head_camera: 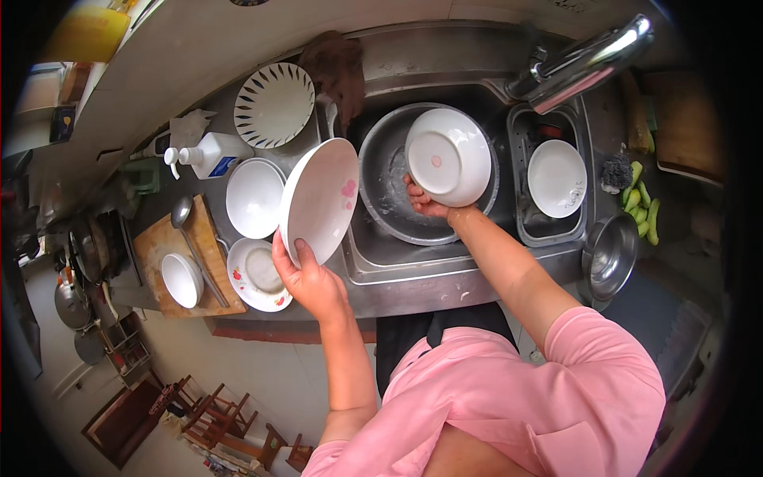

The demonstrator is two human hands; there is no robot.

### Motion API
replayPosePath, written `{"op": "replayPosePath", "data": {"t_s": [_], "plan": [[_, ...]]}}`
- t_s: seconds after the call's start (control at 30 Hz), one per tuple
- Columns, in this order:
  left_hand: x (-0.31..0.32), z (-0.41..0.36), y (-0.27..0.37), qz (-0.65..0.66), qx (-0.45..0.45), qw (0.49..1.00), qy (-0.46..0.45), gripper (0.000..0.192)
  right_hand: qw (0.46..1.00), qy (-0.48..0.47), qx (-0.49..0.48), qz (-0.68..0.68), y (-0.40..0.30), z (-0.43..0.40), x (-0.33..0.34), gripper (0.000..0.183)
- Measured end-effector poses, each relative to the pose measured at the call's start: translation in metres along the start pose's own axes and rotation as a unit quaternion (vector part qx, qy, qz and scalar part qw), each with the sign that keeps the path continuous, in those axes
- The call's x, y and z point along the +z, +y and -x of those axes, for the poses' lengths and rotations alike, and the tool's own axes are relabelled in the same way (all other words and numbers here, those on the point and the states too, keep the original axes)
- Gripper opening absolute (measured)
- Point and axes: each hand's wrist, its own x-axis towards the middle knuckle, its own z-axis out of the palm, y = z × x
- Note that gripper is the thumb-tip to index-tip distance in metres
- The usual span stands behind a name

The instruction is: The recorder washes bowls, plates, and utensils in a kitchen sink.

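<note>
My left hand (313, 277) grips the rim of a large white bowl (319, 200) with a pink heart pattern inside, tilted on its side above the counter's edge by the sink. My right hand (426, 200) holds a second white bowl (447, 158), its underside turned toward me and a small pink mark on its base. That bowl is over a round metal basin (387, 223), which sits in the stainless steel sink (369, 262). The right fingers curl under the bowl's near side and are partly hidden by it.
Left of the sink are a patterned plate (274, 107), a pump bottle (208, 155), a white bowl (256, 197), a floral plate (238, 274) and a cutting board (161, 232) with a ladle (199, 256). A faucet (587, 65) overhangs a small basin holding a white plate (557, 179).
</note>
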Motion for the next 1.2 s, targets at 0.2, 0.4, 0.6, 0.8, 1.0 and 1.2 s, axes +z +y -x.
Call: {"op": "replayPosePath", "data": {"t_s": [0.2, 0.4, 0.6, 0.8, 1.0, 1.2], "plan": [[-0.003, 0.011, 0.010, 0.045, -0.027, 0.999, -0.004, 0.034, 0.997, -0.050, 0.022, 0.046, 0.005, 0.019, 0.019, 0.043], [-0.006, 0.011, 0.012, 0.069, -0.038, 0.995, -0.057, 0.035, 0.994, -0.087, 0.054, 0.028, 0.024, 0.046, 0.020, 0.049], [-0.018, 0.010, -0.001, 0.101, -0.136, 0.984, -0.056, 0.035, 0.923, 0.283, -0.128, 0.227, 0.030, 0.067, 0.017, 0.028], [-0.015, 0.024, 0.008, 0.118, -0.151, 0.980, -0.055, 0.032, 0.829, 0.359, -0.286, 0.319, 0.027, 0.087, 0.010, 0.032], [-0.011, 0.020, -0.044, 0.035, -0.181, 0.974, -0.133, 0.028, 0.733, 0.395, -0.285, 0.475, 0.052, 0.082, 0.043, 0.031], [-0.007, 0.030, -0.072, -0.126, -0.202, 0.961, -0.138, 0.030, 0.729, 0.329, -0.353, 0.485, 0.065, 0.078, 0.038, 0.036]]}}
